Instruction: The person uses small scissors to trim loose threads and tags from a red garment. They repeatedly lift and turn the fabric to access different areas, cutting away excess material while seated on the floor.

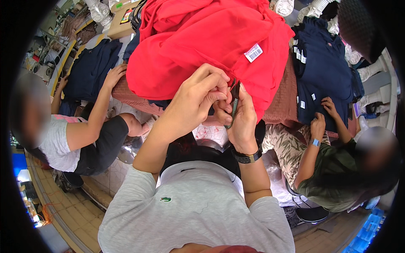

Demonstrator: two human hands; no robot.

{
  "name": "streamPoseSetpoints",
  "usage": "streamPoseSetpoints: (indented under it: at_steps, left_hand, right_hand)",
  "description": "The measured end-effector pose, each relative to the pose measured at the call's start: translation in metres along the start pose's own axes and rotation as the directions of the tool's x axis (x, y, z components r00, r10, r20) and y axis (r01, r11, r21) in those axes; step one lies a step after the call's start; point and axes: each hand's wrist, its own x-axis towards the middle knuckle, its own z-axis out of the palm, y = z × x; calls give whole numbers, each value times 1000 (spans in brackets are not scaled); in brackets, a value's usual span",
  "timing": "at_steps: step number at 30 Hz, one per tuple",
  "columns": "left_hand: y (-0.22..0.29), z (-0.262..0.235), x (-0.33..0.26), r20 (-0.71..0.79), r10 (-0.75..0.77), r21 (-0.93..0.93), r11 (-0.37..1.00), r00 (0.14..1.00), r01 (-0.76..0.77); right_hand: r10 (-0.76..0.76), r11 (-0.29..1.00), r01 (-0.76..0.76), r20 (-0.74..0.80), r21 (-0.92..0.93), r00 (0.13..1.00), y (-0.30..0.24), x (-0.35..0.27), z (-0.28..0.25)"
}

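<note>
A red garment lies heaped in front of me, with a white barcode label on it. My right hand, with a dark watch at the wrist, is closed around small thread snips. Their dark blades point away from me, over the near part of the red cloth. Just left of the blades, my left hand is closed in a pinch, its fingertips touching or almost touching the right hand. Whatever lies in that pinch is too small to make out; a fine reddish strand shows beside the fingertips.
A brown-covered table bears the red heap. To the right, a person in dark green handles navy garments with white labels. To the left, another person reaches toward a navy stack. A cardboard box stands at the far left.
</note>
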Motion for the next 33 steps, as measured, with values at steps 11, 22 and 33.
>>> streamPoseSetpoints:
  at_steps: [11,22,33]
  left_hand:
    - [-3,-2,-2,55,4,-17,1000,998,-3]
    - [-14,27,0,-299,-29,150,986,954,77]
    - [-41,26,-3,-402,-146,-123,987,904,104]
  right_hand:
    - [-49,997,46,-34,-69,998,2,4,1]
    - [-665,412,359,-7,-838,746,-25,-8,11]
    - [-608,445,274,-63,-853,792,-27,8,-20]
